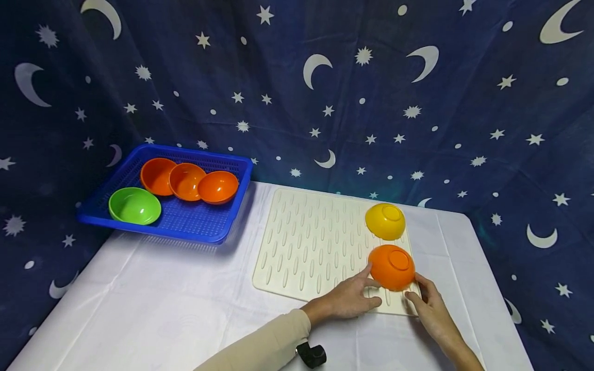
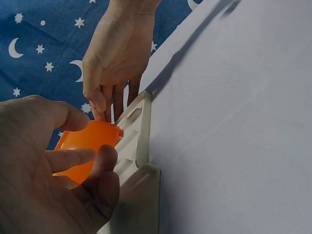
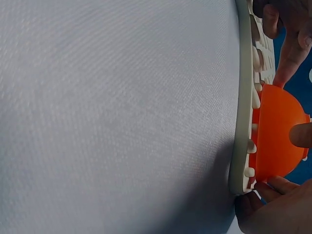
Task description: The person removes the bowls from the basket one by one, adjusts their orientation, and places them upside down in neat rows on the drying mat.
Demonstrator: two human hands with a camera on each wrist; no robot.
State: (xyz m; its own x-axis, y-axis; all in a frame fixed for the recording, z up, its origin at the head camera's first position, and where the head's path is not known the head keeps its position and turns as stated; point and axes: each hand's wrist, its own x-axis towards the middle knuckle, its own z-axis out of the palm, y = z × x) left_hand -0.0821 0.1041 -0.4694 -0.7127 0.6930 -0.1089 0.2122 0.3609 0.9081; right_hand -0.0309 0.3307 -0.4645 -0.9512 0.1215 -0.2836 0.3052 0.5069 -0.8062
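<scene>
on the mat (image 1: 297, 232), loosely spread fingers (image 2: 70, 160) touch and partly hide an orange bowl (image 1: 390, 268).

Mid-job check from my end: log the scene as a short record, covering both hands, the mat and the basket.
Left hand: fingertip touching the left side of the orange bowl on the mat
Right hand: fingertips at that bowl's right side
Bowl between hands: upside down, at the mat's near right corner
Mat: cream, ridged
Also on mat: yellow bowl, upside down, beyond the orange one
Basket: blue, left of the mat
Basket contents: three orange bowls in a row; green bowl nearer the front left
</scene>
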